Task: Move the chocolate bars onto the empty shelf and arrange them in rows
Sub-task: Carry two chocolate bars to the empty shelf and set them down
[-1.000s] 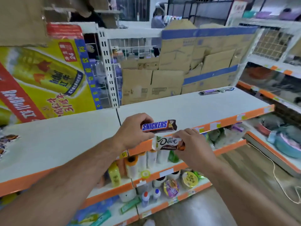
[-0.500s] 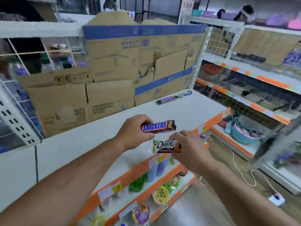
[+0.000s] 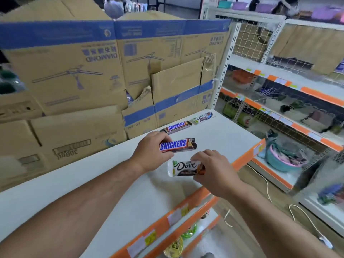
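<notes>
Above the shelf [image 3: 219, 144] the left hand [image 3: 150, 151] holds a Snickers bar [image 3: 176, 145]. Just right of it and nearer the front edge, the right hand [image 3: 216, 170] holds a Dove bar [image 3: 184, 167]. At the back of the shelf lie a second Snickers bar [image 3: 176, 126] and, to its right, a second Dove bar [image 3: 203, 117], in a line just before the cardboard boxes [image 3: 74, 71] stacked behind. More shelving [image 3: 297, 86] stands to the right.

A wall of stacked cardboard boxes [image 3: 74, 75] with blue bands fills the back, and to their right stand a white perforated upright [image 3: 226, 71], a wire mesh panel [image 3: 249, 43] and orange-edged side shelves [image 3: 297, 90] holding a teal basin [image 3: 279, 164], above a brown floor [image 3: 247, 215] where a white cord [image 3: 267, 189] trails.
</notes>
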A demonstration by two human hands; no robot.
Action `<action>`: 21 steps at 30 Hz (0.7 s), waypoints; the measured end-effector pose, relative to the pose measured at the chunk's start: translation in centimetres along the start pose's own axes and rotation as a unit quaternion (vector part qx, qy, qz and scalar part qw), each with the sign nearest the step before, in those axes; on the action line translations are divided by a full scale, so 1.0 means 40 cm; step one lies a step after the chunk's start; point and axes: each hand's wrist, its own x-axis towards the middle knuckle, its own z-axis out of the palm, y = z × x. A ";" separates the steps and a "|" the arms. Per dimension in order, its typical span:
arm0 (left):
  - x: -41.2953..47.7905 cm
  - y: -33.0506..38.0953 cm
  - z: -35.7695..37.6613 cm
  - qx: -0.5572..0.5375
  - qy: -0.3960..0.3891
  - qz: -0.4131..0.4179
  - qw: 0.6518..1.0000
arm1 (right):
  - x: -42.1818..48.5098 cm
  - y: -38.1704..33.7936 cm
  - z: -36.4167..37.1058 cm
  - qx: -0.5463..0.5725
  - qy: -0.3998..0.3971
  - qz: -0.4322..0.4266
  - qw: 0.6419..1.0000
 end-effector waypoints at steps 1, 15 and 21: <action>0.022 0.000 0.021 0.007 0.002 -0.004 1.000 | 0.021 0.028 0.004 0.002 -0.009 -0.008 1.000; 0.278 -0.044 0.248 0.134 0.129 -0.166 0.968 | 0.358 0.428 0.001 0.018 -0.082 -0.171 0.982; 0.292 -0.046 0.279 0.139 0.136 -0.221 0.956 | 0.414 0.489 0.007 0.039 -0.098 -0.212 0.972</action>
